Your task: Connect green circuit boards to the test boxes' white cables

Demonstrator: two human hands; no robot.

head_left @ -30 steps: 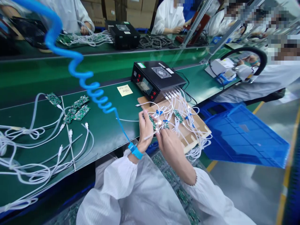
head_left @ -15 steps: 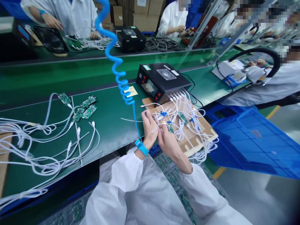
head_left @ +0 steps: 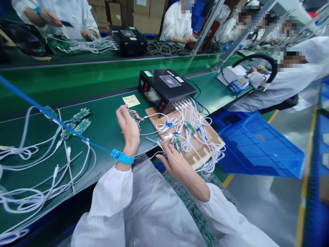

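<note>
My left hand (head_left: pixel 128 132), wearing a blue wrist strap (head_left: pixel 122 157), is closed around a small green circuit board (head_left: pixel 134 117) and raised over the bench's front edge. Lower and to the right, my right hand (head_left: pixel 177 161) pinches the end of a white cable (head_left: pixel 159 144) between thumb and fingers. A clear gap separates the two hands. Close to my right hand, a green board (head_left: pixel 177 142) lies on a cardboard sheet (head_left: pixel 205 151) among white cables. Another green board (head_left: pixel 189 127) rests farther back there.
A black test box (head_left: pixel 167 85) with cables plugged in stands behind the cardboard. At left lie several boards (head_left: pixel 82 127) and looped white cables (head_left: pixel 28 199). A blue cord (head_left: pixel 51 111) stretches leftward from my wrist. A blue crate (head_left: pixel 264 147) is at right; co-workers sit beyond.
My hands have drawn apart. The left has moved left with the circuit board; the right holds a white cable end. The blue cord now runs off leftward, and the view has shifted right.
</note>
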